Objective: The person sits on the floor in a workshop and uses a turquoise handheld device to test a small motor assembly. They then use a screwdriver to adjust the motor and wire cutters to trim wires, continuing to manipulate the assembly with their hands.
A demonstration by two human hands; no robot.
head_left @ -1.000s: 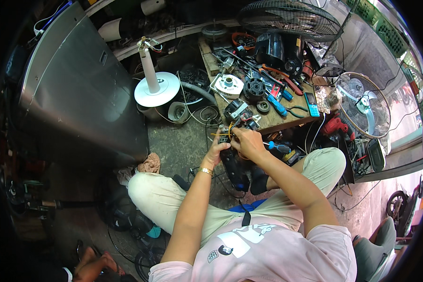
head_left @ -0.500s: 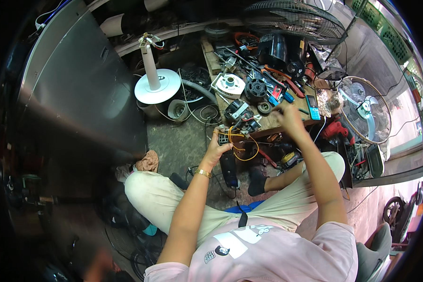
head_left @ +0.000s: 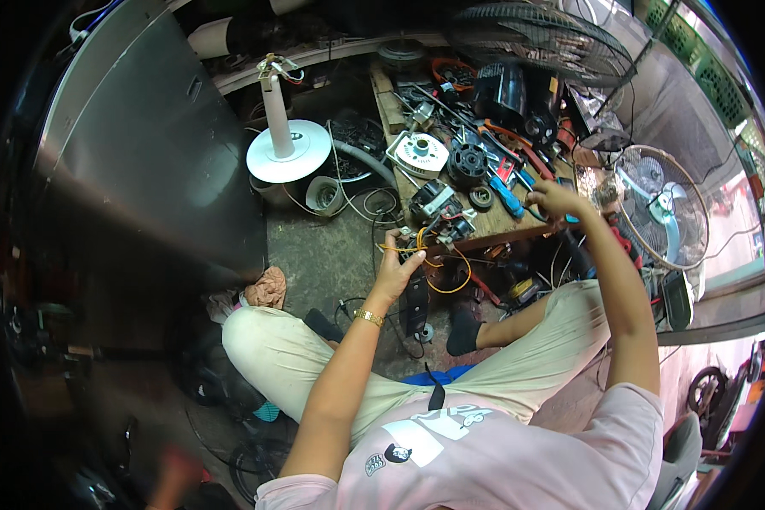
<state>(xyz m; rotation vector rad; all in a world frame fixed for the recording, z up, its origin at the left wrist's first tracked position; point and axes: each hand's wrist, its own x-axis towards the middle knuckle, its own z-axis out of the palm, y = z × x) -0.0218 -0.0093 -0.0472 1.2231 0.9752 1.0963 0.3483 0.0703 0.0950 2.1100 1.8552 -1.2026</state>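
The person wears a pale pink T-shirt (head_left: pixel 518 459) with white print, cream trousers (head_left: pixel 314 357), dark socks (head_left: pixel 463 327) and 1 gold bracelet (head_left: pixel 368 318).

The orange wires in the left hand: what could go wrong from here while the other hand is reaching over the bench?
1. The left hand alone holds the orange wires, which loop loosely below the wooden bench; they could snag or slip out.
2. The right hand reaches among crowded tools near the blue-handled tool, so it may knock parts off the edge.
3. Cables on the floor lie close to the feet and could catch.
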